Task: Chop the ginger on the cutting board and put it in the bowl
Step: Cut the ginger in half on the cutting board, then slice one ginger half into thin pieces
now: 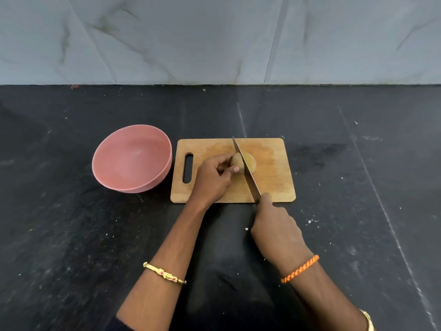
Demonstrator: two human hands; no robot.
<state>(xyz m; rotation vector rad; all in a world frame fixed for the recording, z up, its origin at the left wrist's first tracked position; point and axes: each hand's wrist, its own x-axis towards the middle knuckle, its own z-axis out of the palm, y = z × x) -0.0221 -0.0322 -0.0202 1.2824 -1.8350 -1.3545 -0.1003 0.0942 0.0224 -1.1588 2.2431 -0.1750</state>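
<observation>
A piece of ginger [250, 161] lies in the middle of the wooden cutting board [274, 177]. My left hand [213, 179] pinches the ginger's left end between thumb and fingers. My right hand [276, 231] grips the handle of a knife [245, 167], forefinger stretched onto the blade's base. The blade runs across the ginger, splitting it into a left part and a right part. The handle is hidden inside my fist. An empty pink bowl [132, 158] stands just left of the board.
Board and bowl sit on a dark stone counter [71, 235] speckled with white crumbs. A grey marble wall [214, 39] closes the back. The board has a slot handle [188, 167] at its left side.
</observation>
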